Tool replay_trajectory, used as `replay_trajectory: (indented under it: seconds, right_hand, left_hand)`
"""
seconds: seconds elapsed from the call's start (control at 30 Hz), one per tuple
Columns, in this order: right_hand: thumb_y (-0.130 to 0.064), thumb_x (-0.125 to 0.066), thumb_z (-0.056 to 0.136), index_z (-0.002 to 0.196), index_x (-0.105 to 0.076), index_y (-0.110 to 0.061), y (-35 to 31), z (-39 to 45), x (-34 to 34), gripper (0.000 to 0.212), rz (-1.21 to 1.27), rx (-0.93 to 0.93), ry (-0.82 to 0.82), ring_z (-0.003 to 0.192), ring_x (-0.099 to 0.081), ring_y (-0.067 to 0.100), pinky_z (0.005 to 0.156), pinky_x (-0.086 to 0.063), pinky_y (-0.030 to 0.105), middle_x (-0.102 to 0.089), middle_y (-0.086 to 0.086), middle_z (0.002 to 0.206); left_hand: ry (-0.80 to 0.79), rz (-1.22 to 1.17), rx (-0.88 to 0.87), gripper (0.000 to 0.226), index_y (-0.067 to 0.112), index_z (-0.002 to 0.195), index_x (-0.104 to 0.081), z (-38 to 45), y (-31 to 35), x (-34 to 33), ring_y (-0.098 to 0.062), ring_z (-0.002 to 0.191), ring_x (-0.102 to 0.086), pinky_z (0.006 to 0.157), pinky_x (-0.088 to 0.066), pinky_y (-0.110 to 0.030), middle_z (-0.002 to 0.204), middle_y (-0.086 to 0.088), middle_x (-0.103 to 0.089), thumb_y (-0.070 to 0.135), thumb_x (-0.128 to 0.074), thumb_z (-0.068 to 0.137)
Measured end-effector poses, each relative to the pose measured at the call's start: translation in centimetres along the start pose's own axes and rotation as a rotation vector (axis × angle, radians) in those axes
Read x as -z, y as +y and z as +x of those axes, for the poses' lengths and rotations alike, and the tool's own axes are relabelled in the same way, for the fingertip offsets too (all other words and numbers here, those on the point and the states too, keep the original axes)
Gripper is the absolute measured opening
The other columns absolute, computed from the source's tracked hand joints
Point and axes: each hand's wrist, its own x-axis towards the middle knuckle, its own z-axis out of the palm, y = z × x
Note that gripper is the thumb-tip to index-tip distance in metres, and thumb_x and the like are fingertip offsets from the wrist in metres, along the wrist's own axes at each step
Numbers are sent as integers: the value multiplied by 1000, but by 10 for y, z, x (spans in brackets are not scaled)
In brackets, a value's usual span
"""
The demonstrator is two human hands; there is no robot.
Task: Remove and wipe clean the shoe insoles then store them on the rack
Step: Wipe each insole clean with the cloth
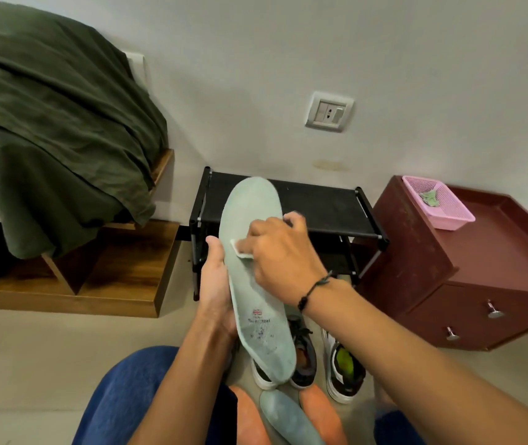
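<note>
here left hand (216,284) grips the insole (250,252) upright; right hand (283,252) presses a wipe (238,248) on it.

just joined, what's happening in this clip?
A person is wiping a shoe insole. The left hand holds the pale green insole upright from its edge, and the right hand presses a small white wipe against its middle. Another green insole and two orange ones lie below, beside shoes on the floor. The black rack behind has nothing on its top shelf yet.
</note>
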Motion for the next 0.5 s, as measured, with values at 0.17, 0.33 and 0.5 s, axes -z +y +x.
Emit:
replay_trajectory:
  seconds: [0.17, 0.33, 0.5]
  right_hand:
    - [-14, -40, 71, 76, -70, -20, -13, -24, -29, 31, 193, 24, 68, 74, -57, 22, 89, -36, 47, -58, -3, 72]
    - [-16, -38, 72, 78, -73, -22, 2, -49, -27, 36, 251, 198, 124, 69, -62, 17, 86, -40, 51, -62, -7, 69]
    - [-10, -51, 73, 84, -75, -18, 15, -20, -9, 28, 285, 40, 282, 74, -62, 19, 87, -40, 52, -66, -3, 76]
  left_hand:
    - [-39, -43, 59, 86, 4, 100, -73, 1, 4, 9, -28, 87, -69, 81, -55, -38, 101, -18, -70, 66, -15, 93]
    - [-88, -32, 140, 93, 1, 119, -63, 3, 4, 12, -31, 102, -61, 90, -50, -41, 125, -23, -59, 72, -11, 89]
    - [-81, -75, 12, 74, 7, 91, -76, 5, 3, 3, -24, 77, -70, 66, -58, -32, 91, -15, -72, 54, -20, 98]
